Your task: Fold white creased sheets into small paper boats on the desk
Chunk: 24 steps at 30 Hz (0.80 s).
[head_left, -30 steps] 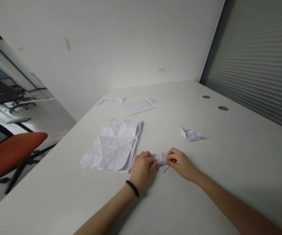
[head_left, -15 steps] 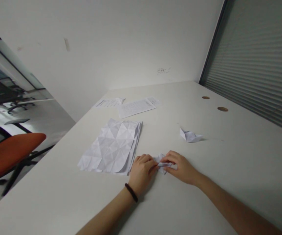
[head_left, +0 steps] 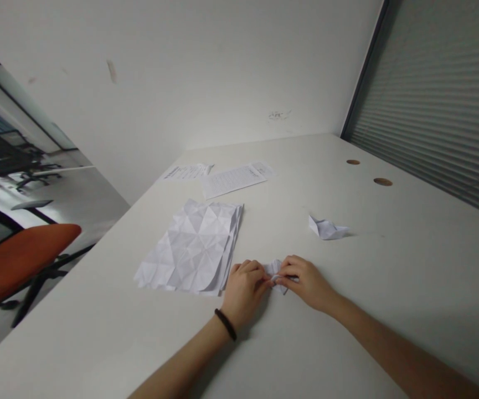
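Between my two hands a small piece of folded white paper (head_left: 276,268) lies on the white table, partly covered by my fingers. My left hand (head_left: 244,288), with a dark band at the wrist, is closed on its left side, thumb and fingertips pressed to the paper. On the right side my right hand (head_left: 305,281) pinches the paper between thumb and fingers. Beyond my right hand rests a folded paper boat (head_left: 327,228). Just left of my left hand is a stack of creased white sheets (head_left: 193,246).
Farther back lie a printed sheet (head_left: 235,182) and another paper with writing (head_left: 185,172). Two round holes are cut in the table (head_left: 389,266) at the right, one a cable hole (head_left: 382,182). An orange chair (head_left: 31,260) stands past the left edge.
My right thumb and fingers have shifted slightly along the folded paper, and the paper's middle fold sits differently. The whole view has moved a little. My left hand keeps its hold.
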Available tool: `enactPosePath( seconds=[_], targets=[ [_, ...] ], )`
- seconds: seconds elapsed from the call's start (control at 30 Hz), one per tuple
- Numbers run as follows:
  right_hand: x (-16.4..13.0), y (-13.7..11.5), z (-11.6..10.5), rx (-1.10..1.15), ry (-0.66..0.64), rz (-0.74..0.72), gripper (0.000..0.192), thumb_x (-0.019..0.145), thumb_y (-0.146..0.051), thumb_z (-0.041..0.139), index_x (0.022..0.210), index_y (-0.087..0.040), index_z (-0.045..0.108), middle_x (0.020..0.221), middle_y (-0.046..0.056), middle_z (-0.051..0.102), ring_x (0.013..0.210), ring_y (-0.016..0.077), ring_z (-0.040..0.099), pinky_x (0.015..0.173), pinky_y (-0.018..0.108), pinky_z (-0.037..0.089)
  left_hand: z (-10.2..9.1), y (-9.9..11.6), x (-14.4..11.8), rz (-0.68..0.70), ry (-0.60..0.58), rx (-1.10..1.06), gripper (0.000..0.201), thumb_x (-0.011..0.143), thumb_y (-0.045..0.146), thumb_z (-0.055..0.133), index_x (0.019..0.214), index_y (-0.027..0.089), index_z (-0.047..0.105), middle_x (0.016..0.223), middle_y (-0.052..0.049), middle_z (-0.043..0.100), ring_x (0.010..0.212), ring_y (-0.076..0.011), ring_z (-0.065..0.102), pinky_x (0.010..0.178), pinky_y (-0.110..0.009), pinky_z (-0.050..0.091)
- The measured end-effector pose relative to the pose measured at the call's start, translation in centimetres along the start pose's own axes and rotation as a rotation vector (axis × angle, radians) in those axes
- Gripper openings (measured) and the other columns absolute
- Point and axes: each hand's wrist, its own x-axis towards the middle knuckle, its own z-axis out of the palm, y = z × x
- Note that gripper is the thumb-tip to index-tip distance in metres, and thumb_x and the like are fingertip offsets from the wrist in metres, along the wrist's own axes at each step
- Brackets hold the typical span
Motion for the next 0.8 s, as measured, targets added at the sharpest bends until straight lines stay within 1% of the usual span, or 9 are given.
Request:
enactPosePath(
  seconds=[0.1, 0.17, 0.37, 0.5, 0.63, 0.73, 0.8],
  targets=[
    [-0.1, 0.0, 0.0, 0.025, 0.010, 0.010, 0.010, 0.078, -0.026, 0.062, 0.077, -0.018, 0.067, 0.074, 0.002, 0.059, 0.072, 0.0147, 0.053, 0.065, 0.026, 0.040, 0.0, -0.4, 0.1, -0.019, -0.002, -0.019, 0.012, 0.081, 0.026, 0.058, 0.072, 0.020, 0.064, 0.079, -0.001, 0.061, 0.082, -0.0168, 0.053, 0.075, -0.030, 0.034],
    [-0.1, 0.0, 0.0, 0.024, 0.007, 0.010, 0.010, 0.077, -0.026, 0.063, 0.080, -0.017, 0.067, 0.074, 0.002, 0.059, 0.072, 0.0150, 0.053, 0.066, 0.026, 0.040, -0.1, -0.5, 0.1, -0.021, 0.001, -0.015, 0.012, 0.080, 0.026, 0.058, 0.071, 0.021, 0.064, 0.078, 0.000, 0.062, 0.082, -0.0171, 0.053, 0.074, -0.030, 0.033],
    [0.2, -0.2, 0.2, 0.012, 0.021, 0.039, 0.013, 0.078, -0.024, 0.062, 0.067, -0.018, 0.065, 0.071, 0.002, 0.058, 0.072, 0.0147, 0.052, 0.065, 0.026, 0.039, -0.5, 0.1, 0.3, -0.042, -0.010, 0.021, 0.014, 0.080, 0.027, 0.057, 0.070, 0.021, 0.064, 0.077, 0.000, 0.063, 0.082, -0.0177, 0.053, 0.074, -0.031, 0.031],
    [0.4, -0.3, 0.2, -0.003, 0.014, 0.060, 0.014, 0.077, -0.021, 0.061, 0.063, -0.017, 0.063, 0.068, 0.001, 0.056, 0.068, 0.0139, 0.051, 0.062, 0.025, 0.038, -0.7, 0.6, 0.5, -0.089, -0.031, 0.049, 0.017, 0.081, 0.028, 0.056, 0.069, 0.021, 0.065, 0.074, 0.000, 0.063, 0.079, -0.0173, 0.054, 0.071, -0.031, 0.030],
    [0.3, -0.3, 0.2, -0.021, 0.030, 0.039, 0.017, 0.078, -0.023, 0.060, 0.062, -0.017, 0.061, 0.067, 0.001, 0.056, 0.067, 0.0140, 0.050, 0.062, 0.026, 0.038, -0.8, 0.7, 0.7, -0.110, -0.050, 0.042, 0.020, 0.082, 0.026, 0.053, 0.068, 0.021, 0.066, 0.071, 0.000, 0.063, 0.072, -0.0149, 0.056, 0.068, -0.029, 0.030],
    [0.2, -0.3, 0.1, -0.018, 0.033, 0.011, 0.022, 0.081, -0.025, 0.055, 0.062, -0.017, 0.062, 0.068, 0.002, 0.057, 0.069, 0.0146, 0.051, 0.064, 0.026, 0.039, -0.8, 0.6, 0.7, -0.103, -0.042, 0.050, 0.022, 0.082, 0.028, 0.052, 0.066, 0.020, 0.066, 0.069, 0.000, 0.063, 0.067, -0.0138, 0.056, 0.067, -0.028, 0.031],
    [0.1, -0.3, 0.2, -0.002, 0.034, 0.023, 0.019, 0.083, -0.025, 0.052, 0.070, -0.018, 0.064, 0.070, 0.003, 0.059, 0.070, 0.0150, 0.052, 0.065, 0.026, 0.040, -0.7, 0.6, 0.7, -0.124, -0.037, 0.030, 0.022, 0.081, 0.029, 0.052, 0.066, 0.020, 0.065, 0.068, 0.000, 0.063, 0.066, -0.0140, 0.056, 0.065, -0.028, 0.032]
  ],
)
